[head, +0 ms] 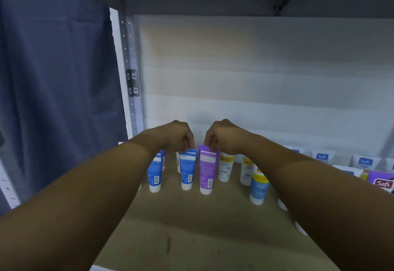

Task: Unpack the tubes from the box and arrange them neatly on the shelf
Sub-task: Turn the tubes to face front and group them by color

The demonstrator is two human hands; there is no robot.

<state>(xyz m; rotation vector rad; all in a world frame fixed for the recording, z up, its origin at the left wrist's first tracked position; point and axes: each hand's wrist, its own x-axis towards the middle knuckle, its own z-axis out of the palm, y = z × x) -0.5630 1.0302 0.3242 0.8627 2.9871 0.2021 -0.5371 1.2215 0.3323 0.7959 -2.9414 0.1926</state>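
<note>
Both hands hold the tops of two upright tubes on the shelf (191, 228).

The left hand (174, 137) pinches the crimped end of the blue tube (187, 171); the right hand (221, 138) pinches the purple tube (206, 170) just beside it. More tubes stand around, some hidden by the right forearm. Farther right, what look like white Safi tubes (364, 163) stand by the back wall, blurred.

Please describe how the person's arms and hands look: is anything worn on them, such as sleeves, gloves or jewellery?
Both forearms are bare along their whole visible length; no sleeve shows. The left hand and the right hand wear no gloves. No watch, bracelet or ring is visible.
</note>
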